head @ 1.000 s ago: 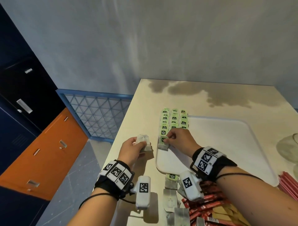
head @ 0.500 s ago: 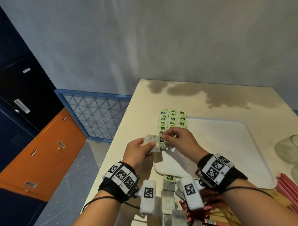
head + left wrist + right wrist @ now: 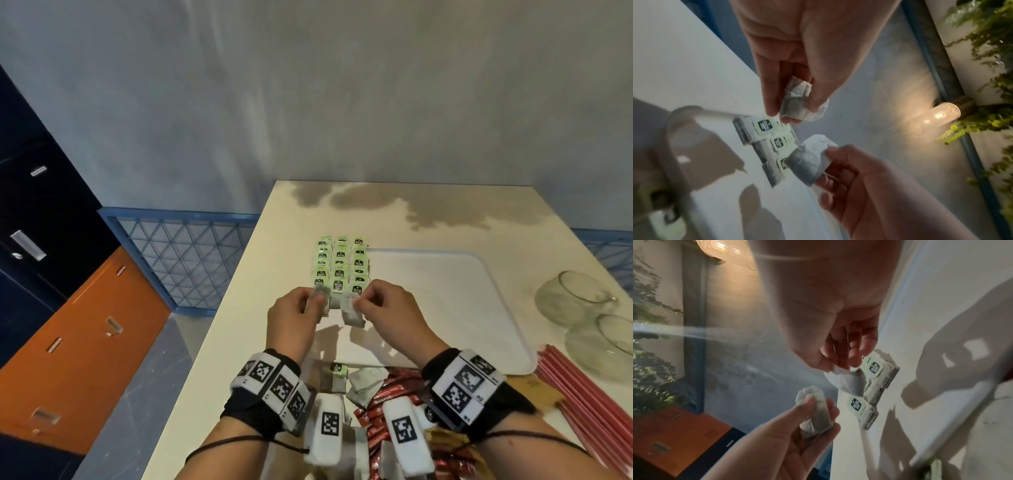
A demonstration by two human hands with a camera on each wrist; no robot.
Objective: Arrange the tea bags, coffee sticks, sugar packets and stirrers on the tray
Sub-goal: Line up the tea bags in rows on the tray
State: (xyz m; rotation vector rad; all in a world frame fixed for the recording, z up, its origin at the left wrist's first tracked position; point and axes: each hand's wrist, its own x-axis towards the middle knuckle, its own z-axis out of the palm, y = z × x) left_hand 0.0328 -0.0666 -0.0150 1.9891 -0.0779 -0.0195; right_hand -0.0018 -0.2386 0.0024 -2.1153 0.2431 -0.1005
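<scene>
Three rows of green-tagged tea bags [image 3: 339, 267] lie along the left side of the white tray [image 3: 445, 308]. My left hand [image 3: 317, 301] pinches a crumpled tea bag [image 3: 799, 100] just above the near end of the rows. Beside it my right hand [image 3: 358, 303] pinches another tea bag [image 3: 846, 381] by its top edge, so the bag hangs over the tray. The laid tea bags [image 3: 873, 368] sit directly below the right hand's fingertips. Loose tea bags [image 3: 363, 378], red coffee sticks [image 3: 390, 401] and red stirrers [image 3: 582, 394] lie on the table near me.
Two clear glasses [image 3: 579, 301] stand at the table's right edge beyond the tray. Brown packets [image 3: 445, 442] lie under my right wrist. The table's left edge drops to the floor just left of the tray, with an orange cabinet [image 3: 85, 342] below.
My right hand left the tea bag it set in the row, met the left hand, and now holds a fresh tea bag. Both hands have moved slightly forward over the tray.
</scene>
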